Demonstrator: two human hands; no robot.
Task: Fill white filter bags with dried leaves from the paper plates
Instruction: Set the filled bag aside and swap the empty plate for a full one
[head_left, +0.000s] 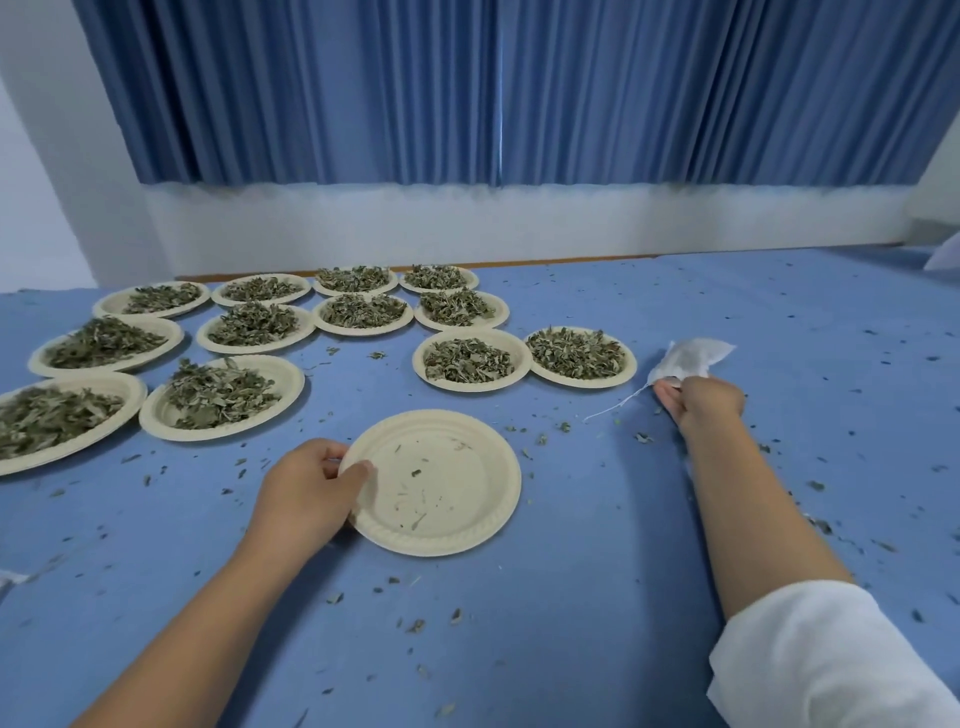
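While the left hand (306, 488) grips the left rim of the near plate (447, 483), thumb over the edge, the right hand (698, 402), arm stretched forward, pinches the near end of a leaf-filled bag (691, 358) lying on the blue cloth (597, 597). Its string (618, 405) trails leftward. The near plate holds only crumbs; heaped plates (467, 361) lie beyond.

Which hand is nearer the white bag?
Right. The right hand holds the bag at its near end; the left hand grips the nearest plate, far to the left.
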